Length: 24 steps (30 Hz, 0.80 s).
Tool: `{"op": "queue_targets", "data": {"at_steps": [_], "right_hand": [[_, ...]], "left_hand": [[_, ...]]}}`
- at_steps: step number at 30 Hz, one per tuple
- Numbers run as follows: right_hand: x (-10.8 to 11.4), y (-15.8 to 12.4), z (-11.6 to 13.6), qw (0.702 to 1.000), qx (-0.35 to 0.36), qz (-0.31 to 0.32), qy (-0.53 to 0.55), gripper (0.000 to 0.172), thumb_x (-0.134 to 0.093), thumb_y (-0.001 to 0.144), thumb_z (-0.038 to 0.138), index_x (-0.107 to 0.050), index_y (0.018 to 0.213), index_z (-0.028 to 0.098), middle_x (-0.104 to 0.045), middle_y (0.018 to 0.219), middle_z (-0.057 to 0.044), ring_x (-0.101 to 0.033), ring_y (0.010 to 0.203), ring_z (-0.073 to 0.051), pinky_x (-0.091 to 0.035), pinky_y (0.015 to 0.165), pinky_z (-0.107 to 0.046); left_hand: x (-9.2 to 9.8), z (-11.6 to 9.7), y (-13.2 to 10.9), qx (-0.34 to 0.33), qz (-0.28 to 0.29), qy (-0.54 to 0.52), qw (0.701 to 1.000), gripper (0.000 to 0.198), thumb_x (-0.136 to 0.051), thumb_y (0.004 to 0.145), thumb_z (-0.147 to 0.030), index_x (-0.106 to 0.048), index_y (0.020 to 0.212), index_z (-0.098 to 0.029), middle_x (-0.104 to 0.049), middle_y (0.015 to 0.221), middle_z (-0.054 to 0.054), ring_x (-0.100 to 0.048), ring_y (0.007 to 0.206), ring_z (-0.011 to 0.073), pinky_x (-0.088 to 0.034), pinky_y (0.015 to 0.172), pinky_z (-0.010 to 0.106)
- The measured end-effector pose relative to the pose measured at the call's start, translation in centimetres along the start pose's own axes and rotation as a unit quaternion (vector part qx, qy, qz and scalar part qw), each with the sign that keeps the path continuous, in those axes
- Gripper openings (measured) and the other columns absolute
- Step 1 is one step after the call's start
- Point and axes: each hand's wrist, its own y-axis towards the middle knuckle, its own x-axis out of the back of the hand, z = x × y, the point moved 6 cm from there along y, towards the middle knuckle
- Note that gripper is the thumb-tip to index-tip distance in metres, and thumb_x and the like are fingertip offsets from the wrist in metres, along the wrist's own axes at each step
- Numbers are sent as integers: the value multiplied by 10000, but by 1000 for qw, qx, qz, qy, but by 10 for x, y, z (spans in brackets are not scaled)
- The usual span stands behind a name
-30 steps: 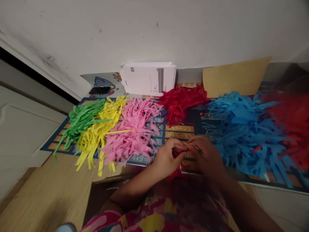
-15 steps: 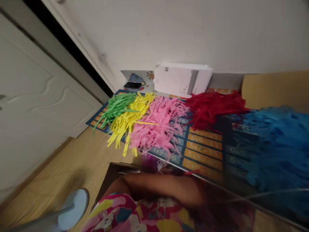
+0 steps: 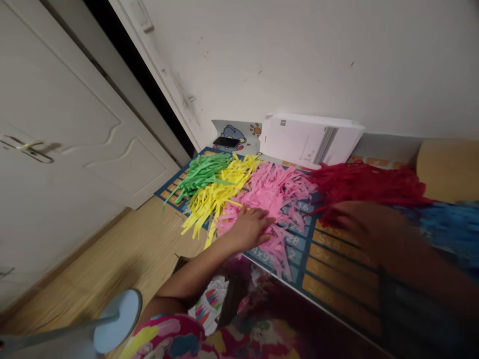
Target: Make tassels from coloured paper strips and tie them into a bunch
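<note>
Reaching across the table, the left hand (image 3: 250,229) is nearer the pink paper strips (image 3: 286,187), fingers spread flat on the pile's near edge, holding nothing visible. Beyond the pile, the blurred right hand (image 3: 368,229) sits by the red paper strips (image 3: 364,184); whether it holds anything, I cannot tell.

The left hand (image 3: 249,229) lies palm down, fingers loosely spread, with the bare left forearm (image 3: 190,281) reaching up from the lower left. The right hand (image 3: 368,232) is well apart from it, blurred and palm down, its fingers pointing left, and the right forearm (image 3: 430,279) runs off the lower right.
</note>
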Motion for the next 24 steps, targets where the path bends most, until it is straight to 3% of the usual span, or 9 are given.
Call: {"op": "queue_targets", "data": {"at_steps": [3, 4, 6, 10, 12, 15, 17, 20, 24], "right_hand": [[-114, 33, 41, 961, 190, 199, 4, 364, -448, 939, 216, -667, 1228, 192, -691, 1224, -111, -623, 1140, -248, -446, 1023, -411], [-140, 47, 41, 956, 186, 228, -9, 382, -424, 952, 209, -644, 1263, 180, -687, 1236, -104, -626, 1139, -234, -454, 1015, -395], [-169, 76, 25, 962, 139, 232, -48, 372, -405, 955, 193, -673, 1210, 158, -702, 1200, -114, -640, 1110, -238, -461, 997, -386], [-171, 122, -23, 971, 83, 207, -89, 353, -449, 912, 170, -693, 1157, 97, -695, 1189, -170, -634, 1093, -287, -455, 982, -421], [-167, 131, -36, 969, 84, 209, -97, 341, -494, 886, 174, -698, 1151, 110, -692, 1204, -150, -621, 1111, -283, -439, 1000, -406], [-168, 133, -40, 969, 85, 205, -106, 319, -496, 891, 188, -712, 1119, 132, -693, 1207, -127, -614, 1112, -260, -424, 1007, -375], [-170, 131, -38, 971, 80, 194, -112, 303, -483, 898, 197, -723, 1074, 141, -704, 1177, -121, -624, 1085, -254, -435, 982, -367], [-171, 128, -35, 976, 76, 171, -113, 277, -484, 896, 207, -730, 1015, 157, -722, 1127, -106, -639, 1055, -248, -451, 946, -360], [-158, 119, -29, 983, 74, 129, -109, 294, -525, 892, 249, -696, 1108, 148, -707, 1182, -119, -627, 1106, -264, -433, 960, -393]], "left_hand": [[-5, 0, -11, -15, -24, -6, 1000, 401, -587, 922, -403, -614, 1292, -252, -598, 1359, 144, -499, 1292, 323, -193, 1129, 632], [-4, 0, -15, -24, -31, -11, 999, 365, -581, 928, -381, -632, 1267, -258, -620, 1327, 132, -511, 1277, 303, -164, 1147, 614], [-2, 3, -21, -43, -45, -22, 998, 306, -551, 947, -337, -659, 1223, -261, -661, 1260, 108, -541, 1233, 267, -122, 1173, 574], [5, 10, -28, -74, -69, -48, 994, 258, -517, 970, -335, -701, 1116, -230, -701, 1188, 93, -580, 1181, 246, -160, 1176, 502], [9, 15, -23, -74, -78, -68, 992, 274, -482, 987, -336, -719, 1014, -201, -740, 1037, 92, -644, 1050, 227, -237, 1149, 456], [16, 26, 1, -26, -88, -48, 995, 302, -426, 997, -266, -710, 967, -169, -721, 770, 86, -671, 799, 212, -395, 1010, 396], [16, 28, 23, -9, -57, -1, 998, 244, -474, 956, -206, -706, 1014, -160, -703, 712, 89, -664, 741, 231, -442, 906, 390], [10, 26, 54, -25, 8, 37, 999, 201, -534, 886, -141, -729, 932, -146, -708, 746, 113, -666, 753, 253, -449, 832, 397], [2, 26, 78, -43, 32, 0, 999, 188, -551, 836, -98, -733, 821, -142, -724, 913, 118, -667, 877, 233, -457, 759, 310]]}}
